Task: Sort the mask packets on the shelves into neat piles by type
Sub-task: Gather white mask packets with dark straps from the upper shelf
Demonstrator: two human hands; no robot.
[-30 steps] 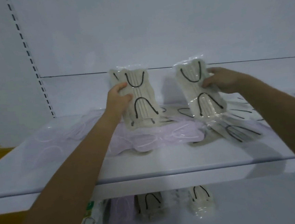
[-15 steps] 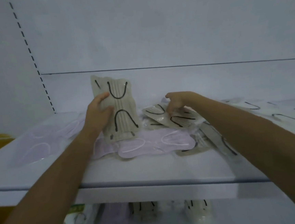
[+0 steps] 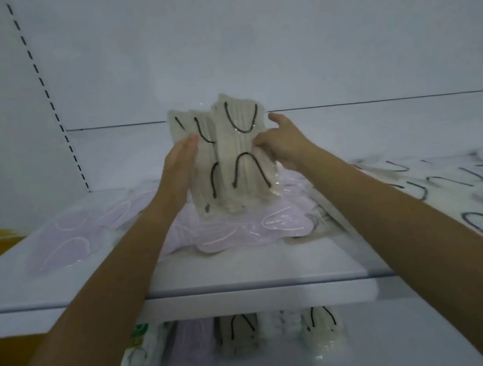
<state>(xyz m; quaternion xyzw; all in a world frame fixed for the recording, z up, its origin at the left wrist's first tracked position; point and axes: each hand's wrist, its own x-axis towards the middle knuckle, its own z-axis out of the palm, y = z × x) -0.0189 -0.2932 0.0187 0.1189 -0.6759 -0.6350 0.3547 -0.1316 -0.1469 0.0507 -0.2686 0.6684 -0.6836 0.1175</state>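
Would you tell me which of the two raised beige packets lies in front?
The right packet, gripped by the right hand: it overlaps the left packet, which the left hand holds.

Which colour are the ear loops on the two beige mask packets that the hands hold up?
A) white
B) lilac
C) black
C: the beige packets, held upright by the left hand and the right hand, show black curved loops.
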